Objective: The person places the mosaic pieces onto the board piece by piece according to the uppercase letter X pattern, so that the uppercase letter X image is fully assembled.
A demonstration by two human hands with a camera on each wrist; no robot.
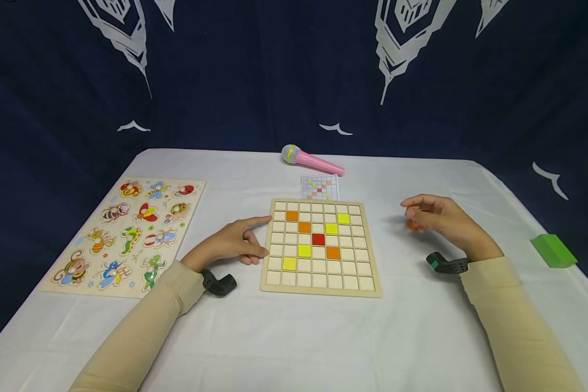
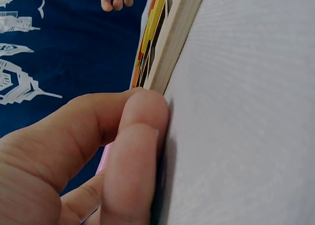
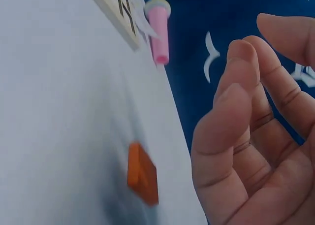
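Observation:
My left hand (image 1: 235,239) touches the left edge of a wooden grid board (image 1: 320,289), index finger near the upper corner and thumb lower down. In the left wrist view, fingertips (image 2: 145,107) rest against the board's side. Several yellow and orange square tiles and one red tile (image 1: 318,239) sit in the board's cells in crossing diagonals. To the right of the board, my right hand (image 1: 436,215) hovers with loosely bent fingers, thumb apart from them. An orange tile (image 3: 142,176) is below it, separate from the fingers; whether it touches the table cannot be told.
A printed pattern card (image 1: 320,188) lies behind the board, partly under or behind its far edge. Beyond it is a pink toy microphone (image 1: 318,161). An insect picture puzzle (image 1: 122,239) lies at left. A green block (image 1: 553,250) stands near the table's right edge.

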